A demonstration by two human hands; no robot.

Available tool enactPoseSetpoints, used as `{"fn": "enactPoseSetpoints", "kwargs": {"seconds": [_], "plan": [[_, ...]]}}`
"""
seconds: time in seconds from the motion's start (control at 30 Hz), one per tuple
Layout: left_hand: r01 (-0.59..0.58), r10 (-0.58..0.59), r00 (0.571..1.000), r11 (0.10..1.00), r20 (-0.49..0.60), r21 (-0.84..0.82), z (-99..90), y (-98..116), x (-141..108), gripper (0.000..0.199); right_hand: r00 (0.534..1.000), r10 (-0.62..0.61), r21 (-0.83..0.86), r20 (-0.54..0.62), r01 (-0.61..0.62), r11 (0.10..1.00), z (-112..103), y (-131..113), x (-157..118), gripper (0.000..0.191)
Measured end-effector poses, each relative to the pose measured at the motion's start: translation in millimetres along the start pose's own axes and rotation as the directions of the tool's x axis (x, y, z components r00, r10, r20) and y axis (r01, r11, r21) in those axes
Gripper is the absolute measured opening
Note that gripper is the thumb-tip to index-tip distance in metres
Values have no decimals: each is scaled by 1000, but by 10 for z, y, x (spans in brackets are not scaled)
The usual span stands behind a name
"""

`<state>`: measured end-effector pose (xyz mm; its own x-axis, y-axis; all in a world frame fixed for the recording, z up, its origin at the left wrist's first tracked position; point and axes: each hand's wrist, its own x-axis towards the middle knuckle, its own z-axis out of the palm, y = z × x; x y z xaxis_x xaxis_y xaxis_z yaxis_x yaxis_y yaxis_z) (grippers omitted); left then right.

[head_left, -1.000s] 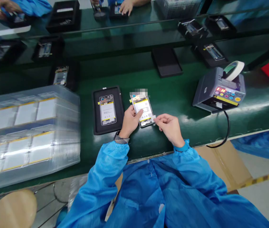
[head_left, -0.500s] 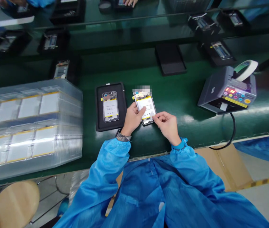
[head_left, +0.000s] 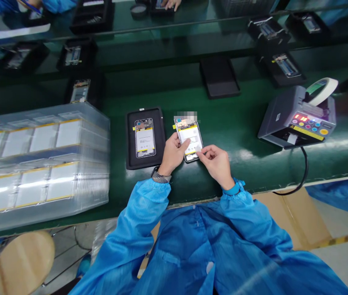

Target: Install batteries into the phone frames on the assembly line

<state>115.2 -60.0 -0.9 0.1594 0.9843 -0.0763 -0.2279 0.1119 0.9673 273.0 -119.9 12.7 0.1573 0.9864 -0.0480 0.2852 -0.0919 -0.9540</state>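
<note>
An opened phone (head_left: 192, 134) with a white battery is tilted slightly above the green bench. My left hand (head_left: 174, 153) grips it along its left side, with the thumb over the battery. At the phone's lower right corner is my right hand (head_left: 217, 163), its thumb and forefinger pinched together; what sits between those fingertips is too small to make out. To the left, a second opened phone (head_left: 145, 139) with a battery lies in a black tray (head_left: 159, 123).
Clear plastic trays of batteries (head_left: 95, 164) are stacked at left. A tape dispenser (head_left: 296, 119) with a lit panel stands right, its cable over the edge. A bare black tray (head_left: 219, 78) lies behind. Across the bench is another person's hand (head_left: 171, 4).
The view has shifted slightly, so most things appear a little further right. Both hands keep nearly the same pose on the phone.
</note>
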Motion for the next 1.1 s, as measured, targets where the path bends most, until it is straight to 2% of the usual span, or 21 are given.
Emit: {"fn": "enactPoseSetpoints", "kwargs": {"seconds": [0.17,0.23,0.33,0.43,0.5,0.57,0.7,0.87,1.03,1.1], "plan": [[9,-9,1000,1000,12,-2,-15,13,3,57,999,-36,-135,-8,35,990,-57,10,10,25],[10,-9,1000,1000,25,-7,-17,26,-1,56,999,-51,-141,-5,50,989,-88,19,33,33],[7,-6,997,1000,80,-11,-13,46,-16,56,996,-22,-21,86,24,999,-114,11,92,47],[5,-3,991,1000,134,-19,-7,57,-29,60,975,68,137,213,-99,986,-116,-38,163,51],[4,1,990,999,144,-34,-8,63,-33,61,967,95,191,236,-141,971,-116,-82,205,54],[-5,11,991,999,137,-49,-14,73,-32,61,966,77,215,248,-132,968,-116,-122,238,54],[-33,37,994,999,107,-44,-41,102,-20,56,924,71,223,376,-165,961,-91,-172,279,54],[-38,42,995,998,93,-44,-84,121,5,55,906,76,242,416,-190,951,-58,-220,353,54],[-69,71,995,997,66,-33,-123,140,15,55,826,37,221,563,-193,956,-107,-280,494,45],[-77,78,996,997,48,-16,-131,150,17,55,817,15,235,577,-183,955,-105,-271,544,42]]}}
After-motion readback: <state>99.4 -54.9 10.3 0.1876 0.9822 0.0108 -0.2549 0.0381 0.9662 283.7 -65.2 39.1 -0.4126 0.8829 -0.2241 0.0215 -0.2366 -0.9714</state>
